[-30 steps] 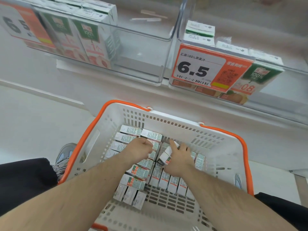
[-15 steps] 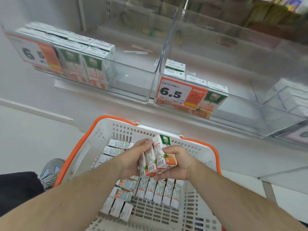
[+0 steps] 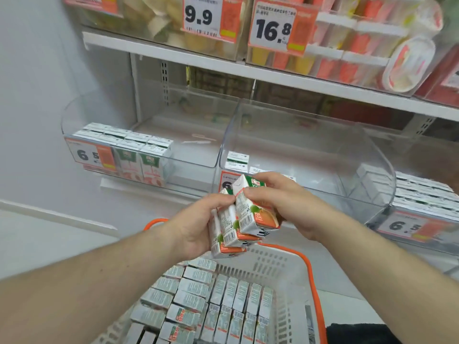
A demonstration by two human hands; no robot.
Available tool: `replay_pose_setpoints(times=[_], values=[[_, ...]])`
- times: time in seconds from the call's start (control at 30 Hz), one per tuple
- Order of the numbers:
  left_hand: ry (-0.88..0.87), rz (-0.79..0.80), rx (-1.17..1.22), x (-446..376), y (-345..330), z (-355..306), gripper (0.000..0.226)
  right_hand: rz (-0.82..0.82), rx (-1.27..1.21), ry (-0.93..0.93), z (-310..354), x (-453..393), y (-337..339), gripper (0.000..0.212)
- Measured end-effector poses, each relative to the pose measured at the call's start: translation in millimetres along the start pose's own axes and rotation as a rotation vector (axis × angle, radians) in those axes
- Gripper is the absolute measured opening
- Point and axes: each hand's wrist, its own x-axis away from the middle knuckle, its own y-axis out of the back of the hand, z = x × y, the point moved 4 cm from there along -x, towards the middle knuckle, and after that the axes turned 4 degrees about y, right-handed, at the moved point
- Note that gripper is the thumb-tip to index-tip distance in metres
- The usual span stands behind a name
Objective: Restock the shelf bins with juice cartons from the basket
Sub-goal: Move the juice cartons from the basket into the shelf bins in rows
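Note:
Three small juice cartons point(image 3: 242, 217) with green tops and orange bottoms are held together between both hands, above the basket. My left hand point(image 3: 198, 224) grips them from the left and my right hand point(image 3: 283, 202) grips them from the right. Below, the white basket point(image 3: 285, 281) with an orange rim holds several more cartons point(image 3: 216, 301) lying in rows. Behind the hands stands the middle clear shelf bin point(image 3: 323, 155), with a few cartons point(image 3: 237, 160) at its front left. The left clear bin point(image 3: 188, 145) holds several upright cartons point(image 3: 139, 150) on its left side.
A third bin point(image 3: 422, 194) at the right is stacked with cartons. The shelf above point(image 3: 248, 68) carries other packaged goods behind price tags 9.9 point(image 3: 198, 16) and 16.8 point(image 3: 273, 28). A white wall point(image 3: 32, 120) is at the left.
Both hands picked a bundle of cartons out of the basket and raised it up toward the middle bin. The view tilted upward, bringing the upper shelf into sight.

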Motion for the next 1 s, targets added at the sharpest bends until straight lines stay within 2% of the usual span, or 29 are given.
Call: replay_pose_setpoints(times=[0.1, 0.2, 0.23, 0.4, 0.47, 0.57, 0.63, 0.73, 0.8, 0.87, 1.0], values=[[-0.145, -0.13, -0.071, 1.1, -0.9, -20.2, 0.053, -0.064, -0.063, 0.035, 12.9, 3.0, -4.3, 0.046], [-0.232, -0.153, -0.099, 0.8, -4.8, -24.9, 0.053, -0.119, 0.049, 0.072, 17.9, 5.0, -6.0, 0.063], [-0.246, -0.148, -0.085, 1.1, -5.8, -25.6, 0.049, -0.134, 0.05, 0.09, 19.5, 5.5, -4.5, 0.062], [-0.239, -0.035, -0.032, 4.6, -15.1, -31.8, 0.04, -0.23, -0.173, 0.167, 28.9, 5.8, 17.6, 0.011], [-0.23, -0.022, -0.029, 6.6, -15.9, -39.0, 0.035, -0.27, -0.302, 0.162, 33.1, 2.0, 28.4, 0.006], [-0.223, -0.025, -0.009, 6.9, -16.3, -51.2, 0.041, -0.433, -0.39, 0.211, 41.0, -7.1, 56.5, 0.007], [-0.229, -0.026, 0.033, 5.6, -14.0, -57.9, 0.038, -0.523, -0.281, 0.258, 43.1, -16.3, 75.7, 0.024], [-0.233, -0.03, 0.061, 3.4, -8.0, -59.1, 0.035, -0.628, 0.012, 0.267, 37.1, -33.9, 95.2, 0.046], [-0.225, -0.022, 0.054, 1.1, -6.4, -54.3, 0.035, -0.675, 0.172, 0.224, 31.0, -42.6, 104.1, 0.045], [-0.212, -0.016, 0.05, -1.3, -8.8, -48.1, 0.032, -0.67, 0.343, 0.107, 23.3, -46.1, 112.9, 0.034], [-0.158, -0.01, 0.046, -12.7, -18.5, -36.5, 0.032, -0.486, 0.623, -0.223, 0.6, -42.4, 120.3, 0.031]])
